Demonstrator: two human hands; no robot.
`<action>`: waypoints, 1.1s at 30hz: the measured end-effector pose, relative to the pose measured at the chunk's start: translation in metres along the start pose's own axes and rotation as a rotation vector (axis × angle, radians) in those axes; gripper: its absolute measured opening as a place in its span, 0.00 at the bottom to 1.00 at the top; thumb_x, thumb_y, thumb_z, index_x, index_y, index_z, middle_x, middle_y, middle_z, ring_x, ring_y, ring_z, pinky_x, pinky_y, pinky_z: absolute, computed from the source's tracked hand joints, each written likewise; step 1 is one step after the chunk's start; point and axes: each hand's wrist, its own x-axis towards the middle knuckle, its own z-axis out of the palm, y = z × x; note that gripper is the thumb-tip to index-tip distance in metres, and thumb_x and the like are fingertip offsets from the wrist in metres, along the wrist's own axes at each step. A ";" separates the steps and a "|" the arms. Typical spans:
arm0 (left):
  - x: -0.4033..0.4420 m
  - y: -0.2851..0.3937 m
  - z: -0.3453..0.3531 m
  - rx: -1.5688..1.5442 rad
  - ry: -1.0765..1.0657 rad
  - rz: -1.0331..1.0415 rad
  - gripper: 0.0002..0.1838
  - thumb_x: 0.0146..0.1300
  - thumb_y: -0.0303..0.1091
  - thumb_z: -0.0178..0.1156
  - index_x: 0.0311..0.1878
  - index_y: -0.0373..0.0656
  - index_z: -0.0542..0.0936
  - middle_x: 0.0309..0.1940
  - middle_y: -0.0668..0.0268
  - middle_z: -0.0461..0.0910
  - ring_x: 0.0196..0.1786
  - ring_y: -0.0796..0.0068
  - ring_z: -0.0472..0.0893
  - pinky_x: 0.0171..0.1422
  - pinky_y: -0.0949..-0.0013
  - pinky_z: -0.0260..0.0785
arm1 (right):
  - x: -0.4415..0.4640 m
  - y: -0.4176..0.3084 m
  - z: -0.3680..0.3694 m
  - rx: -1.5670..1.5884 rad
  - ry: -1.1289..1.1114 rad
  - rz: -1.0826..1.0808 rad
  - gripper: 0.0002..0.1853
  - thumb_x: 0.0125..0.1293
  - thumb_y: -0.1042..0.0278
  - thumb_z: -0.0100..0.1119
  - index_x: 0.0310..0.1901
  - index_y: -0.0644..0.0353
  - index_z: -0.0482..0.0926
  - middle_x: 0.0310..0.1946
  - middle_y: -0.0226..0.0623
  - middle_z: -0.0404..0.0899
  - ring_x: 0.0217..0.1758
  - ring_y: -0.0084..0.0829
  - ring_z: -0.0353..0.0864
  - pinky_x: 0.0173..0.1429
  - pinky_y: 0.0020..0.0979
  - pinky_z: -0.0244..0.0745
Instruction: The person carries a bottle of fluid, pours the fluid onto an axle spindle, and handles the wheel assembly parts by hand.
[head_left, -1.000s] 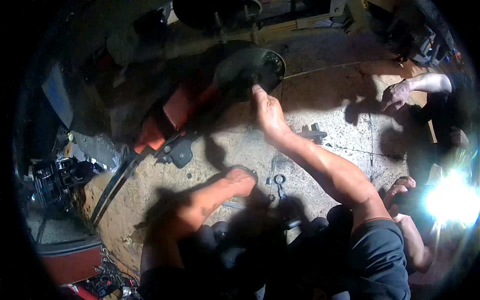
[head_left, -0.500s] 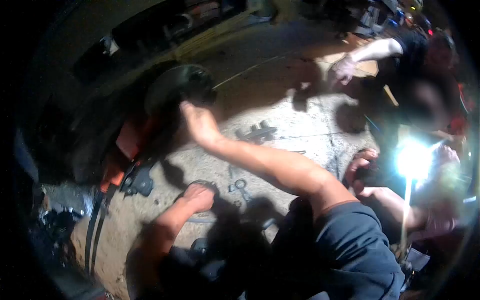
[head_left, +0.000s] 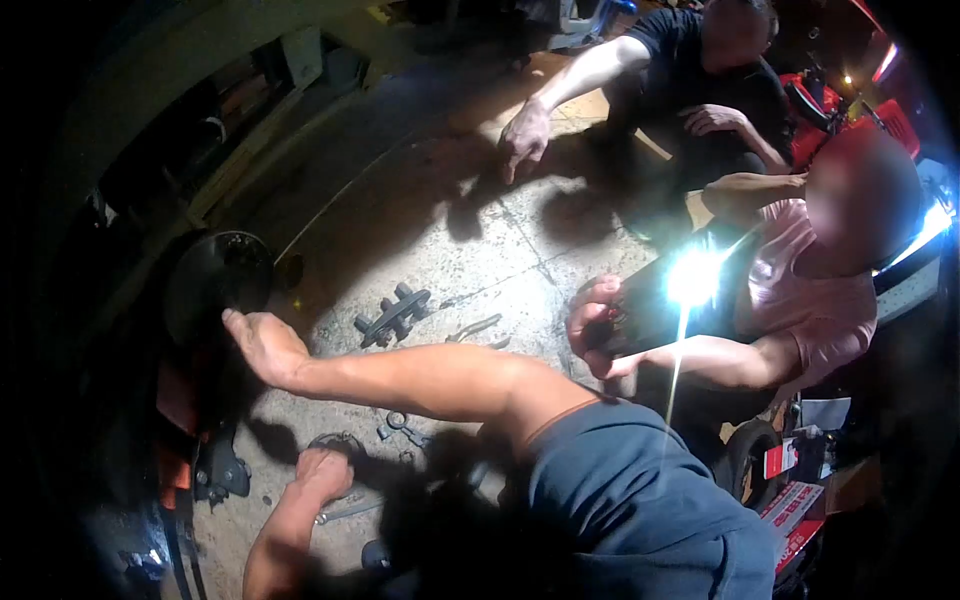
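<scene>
My right hand [head_left: 265, 350] reaches across to the left, its thumb side against the lower edge of a large dark disc [head_left: 218, 282]. Some of its fingers are hidden in shadow, but the hand looks closed on the rim. Lower down, my left hand [head_left: 325, 474] is curled over a round dark metal part [head_left: 345, 441] on the concrete floor. Just right of it lies a small ring-ended metal part [head_left: 397, 421]. Below my left hand is a wrench [head_left: 348, 512]. Beyond my right forearm sit a dark part with stubby posts [head_left: 396, 314] and pliers [head_left: 474, 327].
Across the floor, a co-worker's hand [head_left: 525, 140] points downward. Another person in a pink shirt [head_left: 815, 285] crouches at right, near a glaring lamp [head_left: 693, 278]. Their hand [head_left: 596, 322] holds something dark. A tyre [head_left: 742, 458] and red-white boxes [head_left: 795, 510] stand at lower right.
The view has swung right, so the floor items appear farther left. Both my hands stay at the disc and the round part. The co-workers at right have come more fully into view.
</scene>
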 end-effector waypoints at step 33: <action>-0.008 0.000 0.003 0.025 0.011 -0.002 0.16 0.57 0.40 0.57 0.36 0.38 0.85 0.38 0.47 0.84 0.46 0.49 0.83 0.53 0.54 0.74 | -0.005 -0.003 0.006 -0.024 0.057 0.012 0.35 0.73 0.39 0.36 0.42 0.69 0.79 0.44 0.61 0.80 0.55 0.57 0.77 0.60 0.46 0.67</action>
